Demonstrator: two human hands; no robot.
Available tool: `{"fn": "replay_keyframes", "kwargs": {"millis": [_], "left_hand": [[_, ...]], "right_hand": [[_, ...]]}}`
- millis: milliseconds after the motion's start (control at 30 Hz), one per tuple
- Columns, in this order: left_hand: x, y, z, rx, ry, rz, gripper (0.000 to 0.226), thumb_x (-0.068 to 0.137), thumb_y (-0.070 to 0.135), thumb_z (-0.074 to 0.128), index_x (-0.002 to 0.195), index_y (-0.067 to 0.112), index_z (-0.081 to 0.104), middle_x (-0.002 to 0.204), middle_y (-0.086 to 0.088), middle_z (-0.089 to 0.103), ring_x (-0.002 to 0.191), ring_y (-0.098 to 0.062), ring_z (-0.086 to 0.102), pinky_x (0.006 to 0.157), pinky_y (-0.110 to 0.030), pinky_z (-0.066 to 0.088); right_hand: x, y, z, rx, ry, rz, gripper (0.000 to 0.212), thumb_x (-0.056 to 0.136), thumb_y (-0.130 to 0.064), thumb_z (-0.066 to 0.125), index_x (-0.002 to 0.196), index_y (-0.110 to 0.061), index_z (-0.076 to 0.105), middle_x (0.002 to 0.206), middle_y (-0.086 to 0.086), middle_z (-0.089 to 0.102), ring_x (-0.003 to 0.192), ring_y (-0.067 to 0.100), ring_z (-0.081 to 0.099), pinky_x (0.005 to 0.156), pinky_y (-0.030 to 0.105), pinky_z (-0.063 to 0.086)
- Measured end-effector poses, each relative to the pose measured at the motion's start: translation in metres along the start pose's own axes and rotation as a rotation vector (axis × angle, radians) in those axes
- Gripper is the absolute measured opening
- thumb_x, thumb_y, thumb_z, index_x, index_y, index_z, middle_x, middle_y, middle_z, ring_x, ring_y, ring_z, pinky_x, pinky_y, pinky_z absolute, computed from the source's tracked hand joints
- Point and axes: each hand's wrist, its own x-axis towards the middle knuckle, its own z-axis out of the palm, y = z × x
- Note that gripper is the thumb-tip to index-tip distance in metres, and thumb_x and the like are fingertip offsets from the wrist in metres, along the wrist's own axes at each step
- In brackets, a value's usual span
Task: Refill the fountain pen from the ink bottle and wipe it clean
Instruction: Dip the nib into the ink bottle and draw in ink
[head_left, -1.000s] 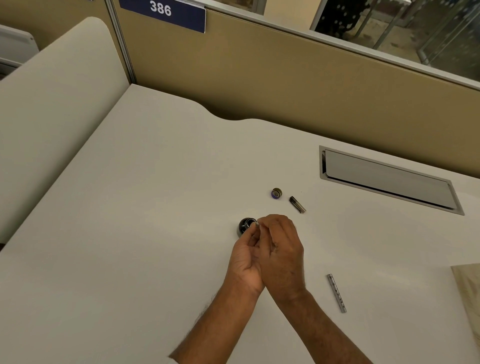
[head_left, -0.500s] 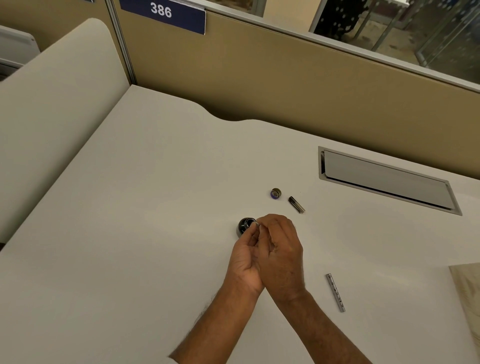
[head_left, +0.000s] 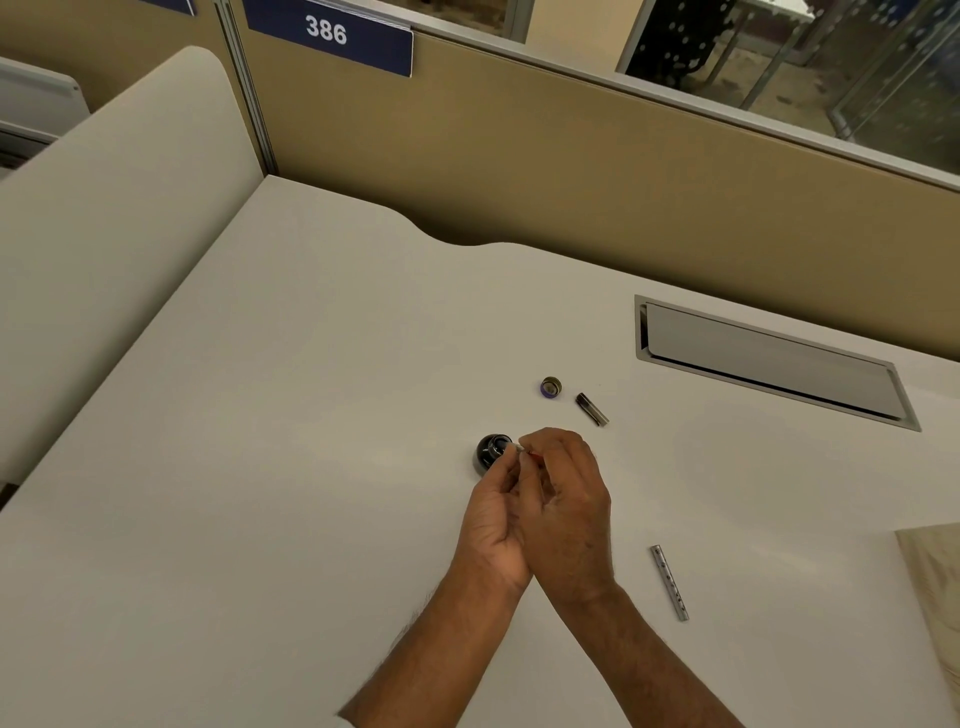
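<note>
A small dark ink bottle (head_left: 489, 453) stands open on the white desk (head_left: 291, 467). Its cap (head_left: 550, 387) lies farther back, and beside it lies a short dark pen piece (head_left: 591, 409). My left hand (head_left: 493, 512) and my right hand (head_left: 566, 504) are pressed together just right of the bottle. Both pinch a small pen part (head_left: 521, 449) whose pale tip sits at the bottle's mouth. Most of that part is hidden by my fingers. A silver pen barrel (head_left: 670, 582) lies on the desk to the right of my right wrist.
A metal cable hatch (head_left: 769, 358) is set into the desk at the back right. A pale sheet or cloth (head_left: 935, 597) lies at the right edge. A tan partition (head_left: 571, 171) with the sign 386 (head_left: 326, 30) closes the back.
</note>
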Motion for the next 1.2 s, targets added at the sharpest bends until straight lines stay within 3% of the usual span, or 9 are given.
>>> {"fn": "replay_keyframes", "kwargs": {"millis": [133,267,367,533,733,1033,1200], "left_hand": [[0.003,0.0,-0.005,0.031,-0.009,0.019,0.029,0.096,0.017,0.066,0.122,0.005,0.066,0.104,-0.01,0.07,0.1,-0.02,0.068,0.1,-0.029,0.052],[0.007,0.0,-0.011,0.062,-0.028,0.049,0.058,0.086,0.012,0.077,0.141,0.011,0.058,0.114,-0.008,0.069,0.112,-0.018,0.066,0.099,-0.031,0.053],[0.008,-0.001,-0.013,0.089,-0.036,0.072,0.065,0.082,0.011,0.081,0.142,0.01,0.057,0.115,-0.008,0.07,0.114,-0.018,0.065,0.103,-0.031,0.051],[0.007,-0.005,-0.012,0.197,0.025,0.149,0.051,0.089,0.011,0.073,0.137,0.003,0.06,0.111,-0.012,0.07,0.114,-0.022,0.065,0.105,-0.033,0.05],[-0.003,-0.01,-0.005,0.318,0.065,0.218,0.029,0.088,0.011,0.072,0.115,0.0,0.07,0.098,-0.014,0.075,0.092,-0.023,0.075,0.077,-0.032,0.062],[-0.011,-0.01,-0.004,0.493,0.119,0.337,0.015,0.096,0.01,0.066,0.103,0.0,0.075,0.094,-0.015,0.078,0.086,-0.021,0.077,0.084,-0.033,0.058],[-0.012,-0.009,-0.007,0.651,0.14,0.402,0.015,0.095,0.011,0.068,0.098,0.001,0.079,0.102,-0.02,0.077,0.099,-0.029,0.074,0.099,-0.041,0.054]], "right_hand": [[-0.001,0.0,-0.004,0.011,-0.018,0.003,0.018,0.091,0.005,0.063,0.099,-0.009,0.071,0.098,-0.002,0.066,0.094,0.01,0.061,0.084,0.022,0.053],[-0.003,-0.001,-0.007,0.015,-0.025,0.006,0.02,0.09,0.007,0.063,0.098,-0.01,0.07,0.097,-0.003,0.065,0.093,0.01,0.061,0.083,0.02,0.052],[-0.004,0.0,-0.009,0.014,-0.027,0.013,0.02,0.09,0.007,0.063,0.099,-0.01,0.07,0.097,-0.003,0.065,0.093,0.011,0.061,0.083,0.02,0.052],[-0.007,0.003,-0.013,0.028,-0.037,0.025,0.019,0.091,0.005,0.062,0.098,-0.012,0.069,0.098,-0.004,0.065,0.093,0.012,0.061,0.082,0.024,0.054],[-0.011,0.004,-0.016,0.059,-0.037,0.067,0.018,0.092,0.002,0.062,0.098,-0.013,0.069,0.097,-0.005,0.064,0.094,0.011,0.062,0.082,0.022,0.053],[-0.015,0.002,-0.017,0.113,-0.039,0.121,0.019,0.092,0.002,0.062,0.096,-0.015,0.069,0.096,-0.007,0.064,0.093,0.01,0.063,0.081,0.017,0.051],[-0.018,0.004,-0.018,0.144,-0.038,0.16,0.02,0.092,0.002,0.062,0.096,-0.017,0.069,0.095,-0.009,0.064,0.093,0.011,0.062,0.079,0.016,0.051]]}}
